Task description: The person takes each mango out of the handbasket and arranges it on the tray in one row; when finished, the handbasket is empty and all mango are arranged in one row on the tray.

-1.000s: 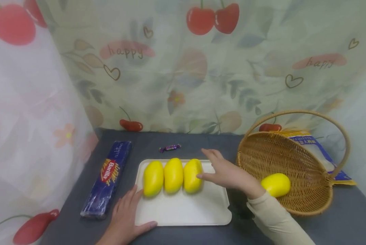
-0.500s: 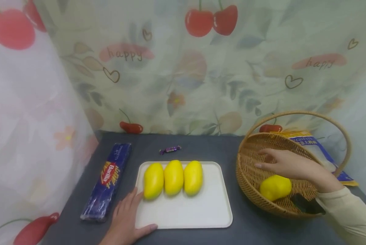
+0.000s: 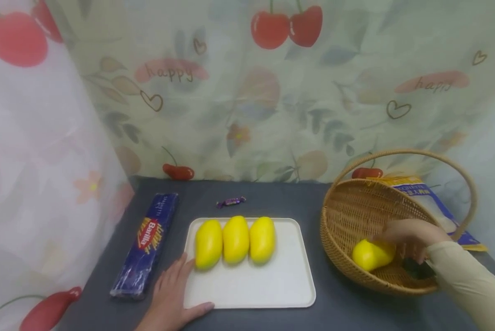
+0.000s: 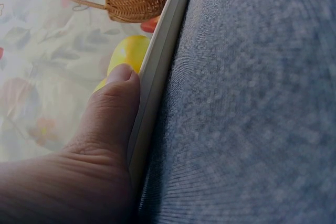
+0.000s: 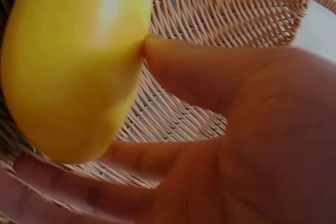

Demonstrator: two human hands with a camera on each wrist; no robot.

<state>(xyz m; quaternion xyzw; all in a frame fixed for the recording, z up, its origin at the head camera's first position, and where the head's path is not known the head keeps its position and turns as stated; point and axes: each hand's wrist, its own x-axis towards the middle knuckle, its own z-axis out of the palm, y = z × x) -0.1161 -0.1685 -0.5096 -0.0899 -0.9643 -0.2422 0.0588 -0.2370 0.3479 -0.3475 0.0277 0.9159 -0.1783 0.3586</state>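
Inside the wicker basket (image 3: 342,216) lies a yellow mango (image 3: 369,256). My right hand (image 3: 413,234) reaches in over its right end. In the right wrist view, the thumb tip presses one side of this mango (image 5: 73,66) while fingers (image 5: 142,156) touch its lower end from the other side. Three more mangoes (image 3: 236,240) stand side by side on the left half of a white tray (image 3: 268,289). My left hand (image 3: 169,294) rests at the tray's lower left corner, fingers along the left edge and thumb (image 4: 118,98) on the front edge.
A blue Barilla spaghetti pack (image 3: 146,243) lies left of the tray. Behind the tray is a purple wrapped candy (image 3: 231,202). A blue and yellow bag (image 3: 434,202) lies behind the basket, whose tall handle (image 3: 405,151) arches above it.
My right hand has moved right from the mango at the tray's right, over to the basket, then down onto the mango inside. The left hand stays at the tray.
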